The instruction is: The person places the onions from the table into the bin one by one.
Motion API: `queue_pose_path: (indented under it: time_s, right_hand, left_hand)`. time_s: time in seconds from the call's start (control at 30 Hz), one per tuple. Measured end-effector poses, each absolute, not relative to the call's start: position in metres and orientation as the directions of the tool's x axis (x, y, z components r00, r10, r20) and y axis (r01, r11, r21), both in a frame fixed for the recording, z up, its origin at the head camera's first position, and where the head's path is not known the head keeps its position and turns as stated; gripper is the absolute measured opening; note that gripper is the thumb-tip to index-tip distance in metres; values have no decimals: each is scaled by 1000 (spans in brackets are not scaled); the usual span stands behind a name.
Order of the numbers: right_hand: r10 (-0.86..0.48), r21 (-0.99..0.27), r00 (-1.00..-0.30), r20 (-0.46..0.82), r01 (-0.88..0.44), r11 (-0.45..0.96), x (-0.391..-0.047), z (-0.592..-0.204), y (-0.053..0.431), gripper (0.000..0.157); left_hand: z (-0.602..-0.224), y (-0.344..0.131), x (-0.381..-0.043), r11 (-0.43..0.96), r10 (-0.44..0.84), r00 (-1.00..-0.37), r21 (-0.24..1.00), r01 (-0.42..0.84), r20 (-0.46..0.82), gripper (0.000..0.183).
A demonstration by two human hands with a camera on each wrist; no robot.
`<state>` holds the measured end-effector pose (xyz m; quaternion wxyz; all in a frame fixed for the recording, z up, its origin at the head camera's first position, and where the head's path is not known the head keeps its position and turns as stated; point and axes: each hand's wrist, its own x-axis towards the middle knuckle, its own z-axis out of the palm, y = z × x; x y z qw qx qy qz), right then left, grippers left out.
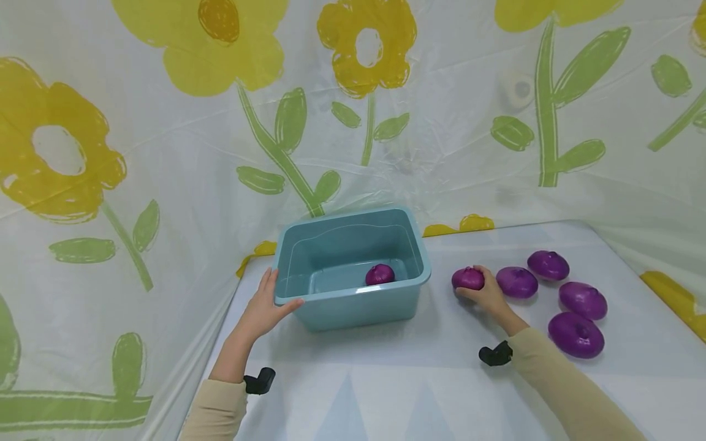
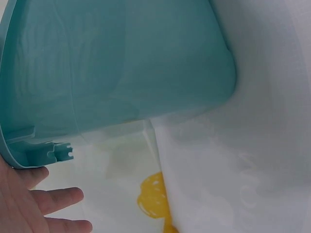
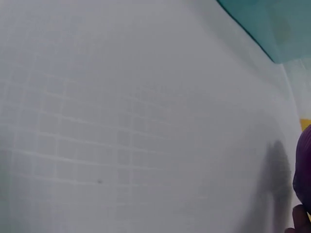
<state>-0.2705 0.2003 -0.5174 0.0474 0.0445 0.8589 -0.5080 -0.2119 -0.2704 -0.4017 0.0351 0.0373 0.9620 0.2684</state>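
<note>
My left hand (image 1: 263, 313) rests at the near left corner of a teal plastic bin (image 1: 353, 312), thumb along the front rim. In the left wrist view its fingers (image 2: 58, 200) are straight and spread outside the wall. One red onion (image 1: 380, 274) lies inside the bin, toward the front right. To the right of the bin, my right hand (image 1: 489, 295) grips another red onion (image 1: 468, 278), fingers over its far side and thumb at the near side. That onion's purple edge (image 3: 303, 167) shows at the border of the right wrist view, its shadow on the cloth beside it.
Several more red onions (image 1: 516, 282) lie grouped on the right of the white-covered table (image 1: 386, 386). A flower-printed curtain (image 1: 441, 135) hangs behind the table and down its left side. Black wrist-worn pieces (image 1: 259, 381) stick out from both sleeves.
</note>
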Motion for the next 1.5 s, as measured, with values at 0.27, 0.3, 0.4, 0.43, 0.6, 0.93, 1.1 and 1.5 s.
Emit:
queue_pose_path:
  time_s: [0.27, 0.3, 0.4, 0.43, 0.6, 0.93, 1.1, 1.5]
  right_hand:
    - [5, -878, -990, -139, 126, 462, -278, -499, 205, 91]
    - [2, -877, -991, -135, 120, 465, -279, -495, 205, 91]
    - [-10, -875, -995, -103, 86, 477, -283, -485, 204, 88]
    - [-12, -872, -996, -90, 73, 484, -284, -480, 204, 87]
    - [-7, -867, -998, -56, 45, 497, -293, -460, 201, 87]
    - [-14, -864, -1000, -6, -2, 504, -307, -417, 191, 83]
    - [-8, -879, -1000, 3, -7, 476, -314, -397, 182, 84]
    - [-36, -899, -999, 10, -25, 436, -324, -367, 147, 86]
  left_hand:
    - [-402, -271, -211, 845, 100, -994, 531, 57, -53, 105]
    - [-402, -271, -211, 845, 102, -993, 532, 58, -53, 105]
    - [-402, -271, -212, 844, 102, -993, 533, 57, -54, 105]
    - [-402, -271, -212, 845, 102, -993, 532, 57, -54, 105]
    - [-403, -271, -212, 845, 99, -994, 532, 56, -53, 105]
    - [-403, -271, -212, 847, 91, -994, 530, 45, -62, 106]
    - [-403, -271, -212, 847, 93, -994, 530, 47, -60, 106]
    - [-402, -271, -212, 844, 93, -994, 535, 49, -57, 105]
